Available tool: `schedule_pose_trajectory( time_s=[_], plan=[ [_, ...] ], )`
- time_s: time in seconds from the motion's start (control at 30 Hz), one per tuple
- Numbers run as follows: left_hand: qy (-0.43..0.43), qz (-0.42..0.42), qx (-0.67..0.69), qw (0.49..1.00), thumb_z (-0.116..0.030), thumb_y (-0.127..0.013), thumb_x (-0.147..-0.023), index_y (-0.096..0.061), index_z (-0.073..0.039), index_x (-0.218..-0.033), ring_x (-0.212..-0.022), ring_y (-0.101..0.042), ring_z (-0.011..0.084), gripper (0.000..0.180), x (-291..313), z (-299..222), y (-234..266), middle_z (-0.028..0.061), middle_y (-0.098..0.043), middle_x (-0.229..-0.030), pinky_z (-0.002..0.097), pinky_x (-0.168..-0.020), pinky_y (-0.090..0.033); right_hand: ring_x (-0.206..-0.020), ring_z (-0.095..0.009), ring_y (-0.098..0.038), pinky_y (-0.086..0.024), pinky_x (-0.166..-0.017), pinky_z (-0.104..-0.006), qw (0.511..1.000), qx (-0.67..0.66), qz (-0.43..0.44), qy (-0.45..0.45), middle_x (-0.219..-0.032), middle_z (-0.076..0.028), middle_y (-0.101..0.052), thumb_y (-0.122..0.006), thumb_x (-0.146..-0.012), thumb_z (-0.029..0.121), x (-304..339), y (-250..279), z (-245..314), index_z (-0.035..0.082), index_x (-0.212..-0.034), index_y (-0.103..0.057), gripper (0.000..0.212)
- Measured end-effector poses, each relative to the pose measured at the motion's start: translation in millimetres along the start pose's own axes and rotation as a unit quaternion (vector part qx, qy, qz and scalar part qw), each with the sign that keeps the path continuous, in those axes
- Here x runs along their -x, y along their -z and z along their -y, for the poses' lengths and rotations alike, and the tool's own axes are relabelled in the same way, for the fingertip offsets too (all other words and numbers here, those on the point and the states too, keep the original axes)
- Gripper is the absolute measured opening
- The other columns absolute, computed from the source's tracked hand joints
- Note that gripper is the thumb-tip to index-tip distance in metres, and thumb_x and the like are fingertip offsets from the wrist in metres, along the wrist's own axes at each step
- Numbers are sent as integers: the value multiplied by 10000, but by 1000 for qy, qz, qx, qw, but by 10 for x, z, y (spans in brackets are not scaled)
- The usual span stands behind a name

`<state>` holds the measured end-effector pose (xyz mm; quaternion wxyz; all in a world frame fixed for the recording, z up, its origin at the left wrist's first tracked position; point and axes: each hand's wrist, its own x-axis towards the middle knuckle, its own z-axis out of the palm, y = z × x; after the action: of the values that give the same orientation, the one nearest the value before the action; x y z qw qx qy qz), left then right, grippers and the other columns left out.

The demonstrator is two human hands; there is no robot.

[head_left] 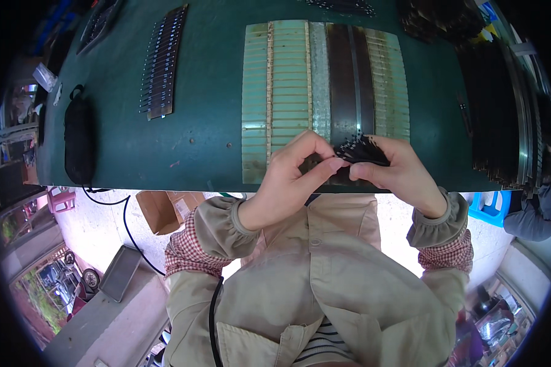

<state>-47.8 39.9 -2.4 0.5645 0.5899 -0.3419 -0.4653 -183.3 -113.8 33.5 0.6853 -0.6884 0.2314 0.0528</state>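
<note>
My right hand is closed round a bundle of short black wires, whose pale stripped ends fan out toward the upper left. The thumb and forefinger of my left hand pinch together right at the bundle's left side. What sits between those fingertips is too small to make out. Both hands hover over the near edge of a slotted board, pale green with many crosswise grooves. Lengthwise down this board runs a dark brown strip with a thin metallic line beside it.
On the green table, a dark strip with a row of wires lies left of the board. A black pouch rests farther left. Long dark strips are stacked at right. More wires lie at the far edge. Below stands a cardboard box.
</note>
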Motion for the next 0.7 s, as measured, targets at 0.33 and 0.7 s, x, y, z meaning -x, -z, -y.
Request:
schedule_pose_trajectory(
  time_s=[0.33, 0.7],
  plan=[
    [-109, -25, -16, 994, 67, -573, -824, -548, 0, -807, -984, -510, 206, 73, 11, 141, 146, 74, -555, -873, 289, -817, -420, -594, -3, -442, -338, -503, -167, 993, -14, -102, -55, -788, 28, -634, -672, -817, 96, 58, 86, -65, 23, -984, -649, 184],
    [-126, 9, 25, 992, 78, -607, -746, -548, -21, -754, -939, -516, 205, 116, -64, 91, 187, 60, -582, -852, 328, -851, -404, -761, -50, -571, -467, -679, -192, 987, -59, -144, -50, -854, -18, -666, -673, -817, 61, 40, 66, -6, -11, -1002, -633, 202]
  ],
)
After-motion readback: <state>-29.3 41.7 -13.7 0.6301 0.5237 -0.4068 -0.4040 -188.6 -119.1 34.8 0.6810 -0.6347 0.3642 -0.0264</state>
